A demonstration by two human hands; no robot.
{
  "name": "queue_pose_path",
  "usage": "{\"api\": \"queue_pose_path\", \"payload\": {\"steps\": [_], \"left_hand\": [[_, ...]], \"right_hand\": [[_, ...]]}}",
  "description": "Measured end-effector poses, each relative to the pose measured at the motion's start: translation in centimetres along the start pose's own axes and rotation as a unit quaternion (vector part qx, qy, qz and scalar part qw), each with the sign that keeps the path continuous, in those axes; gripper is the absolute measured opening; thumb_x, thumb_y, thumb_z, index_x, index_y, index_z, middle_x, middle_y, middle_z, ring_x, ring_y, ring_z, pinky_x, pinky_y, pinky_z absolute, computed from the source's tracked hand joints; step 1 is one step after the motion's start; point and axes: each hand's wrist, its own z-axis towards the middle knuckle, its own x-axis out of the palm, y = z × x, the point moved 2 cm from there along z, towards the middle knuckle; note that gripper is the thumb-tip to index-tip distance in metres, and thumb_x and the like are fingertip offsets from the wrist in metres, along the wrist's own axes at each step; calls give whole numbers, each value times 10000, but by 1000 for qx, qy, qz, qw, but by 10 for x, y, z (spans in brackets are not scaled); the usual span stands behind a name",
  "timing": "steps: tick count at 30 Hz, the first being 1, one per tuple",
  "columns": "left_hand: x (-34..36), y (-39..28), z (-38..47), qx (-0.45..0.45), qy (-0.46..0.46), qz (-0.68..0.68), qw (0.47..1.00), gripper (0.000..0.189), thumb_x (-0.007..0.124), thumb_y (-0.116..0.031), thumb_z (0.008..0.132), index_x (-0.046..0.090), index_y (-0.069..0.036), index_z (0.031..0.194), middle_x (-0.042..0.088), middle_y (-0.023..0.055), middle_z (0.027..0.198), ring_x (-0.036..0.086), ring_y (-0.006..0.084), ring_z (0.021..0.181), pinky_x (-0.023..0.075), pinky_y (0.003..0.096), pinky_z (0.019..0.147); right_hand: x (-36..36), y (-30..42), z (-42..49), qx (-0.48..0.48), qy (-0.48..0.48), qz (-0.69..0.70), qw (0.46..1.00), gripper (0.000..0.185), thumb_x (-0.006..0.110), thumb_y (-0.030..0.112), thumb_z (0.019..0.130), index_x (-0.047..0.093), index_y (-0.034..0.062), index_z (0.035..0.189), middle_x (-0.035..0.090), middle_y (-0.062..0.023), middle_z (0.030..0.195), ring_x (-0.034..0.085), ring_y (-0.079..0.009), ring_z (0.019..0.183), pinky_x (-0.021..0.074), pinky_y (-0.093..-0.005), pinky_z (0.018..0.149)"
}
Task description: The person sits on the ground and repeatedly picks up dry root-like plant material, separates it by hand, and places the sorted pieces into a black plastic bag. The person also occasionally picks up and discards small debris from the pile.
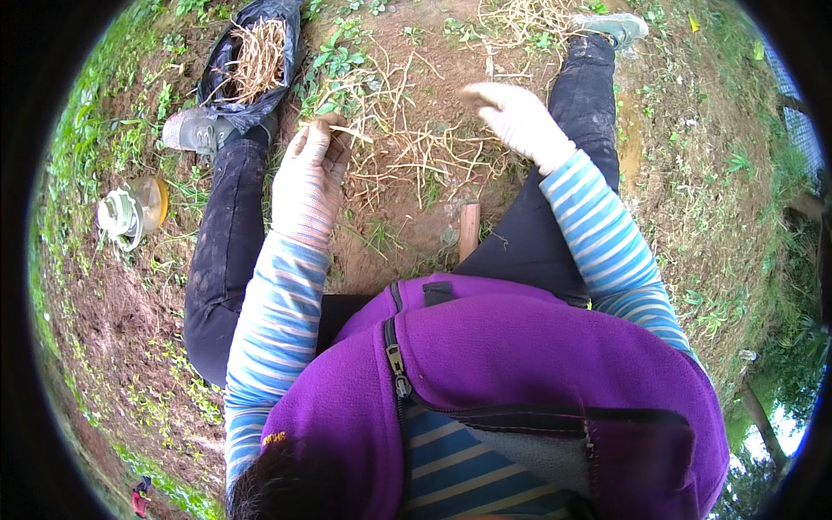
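Observation:
My left hand point(315, 175), in a soiled whitish knit glove, pinches a short pale root piece point(351, 133) between thumb and fingers. Over the soil to the right, my right hand point(517, 123), gloved alike, has its fingers stretched out and thumb apart, with nothing seen in it. Thin tan roots point(429, 153) lie scattered on the ground between my hands. Beyond my left hand, a black plastic bag point(292, 58) stands open with a bundle of similar roots point(260, 58) inside. Another heap of roots point(526, 23) lies near my right foot.
A clear plastic jug point(140, 208) with yellowish liquid rests left of my left leg. A wooden piece point(469, 227) stands out between my thighs. My shoes point(195, 133) flank the work area, among low green weeds point(338, 58). A person point(140, 497) in red is far off at lower left.

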Motion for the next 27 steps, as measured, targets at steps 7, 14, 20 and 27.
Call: {"api": "queue_pose_path", "payload": {"steps": [7,14,20,27], "left_hand": [[-19,13,-18,0,-26,32,999,244,583,-213,972,584,-49,1152,652,84,1024,626,174,925,517,333,874],[-15,64,-48,-83,94,315,941,384,619,-110,927,547,-5,1289,635,98,1171,594,169,1085,461,292,953],[-8,58,-39,-60,62,296,951,397,591,-87,940,522,9,1320,609,109,1248,571,161,1139,428,264,994],[17,27,-36,-27,78,218,973,356,516,-155,988,538,9,1303,637,136,1207,616,188,1091,459,301,971]], "right_hand": [[20,-28,0,-10,90,-160,983,250,564,212,851,637,104,1064,641,-117,1016,611,-288,1035,491,-420,883],[38,-20,-4,56,126,-92,986,265,607,227,863,636,58,1065,658,-117,922,618,-216,775,513,-360,708],[-15,-6,-6,177,81,380,904,309,537,144,947,592,-46,1184,701,-74,955,526,-47,611,425,-188,530],[-12,25,-8,178,74,565,803,245,506,104,961,575,-30,1154,694,-161,1044,554,-39,596,432,-161,480]]}}
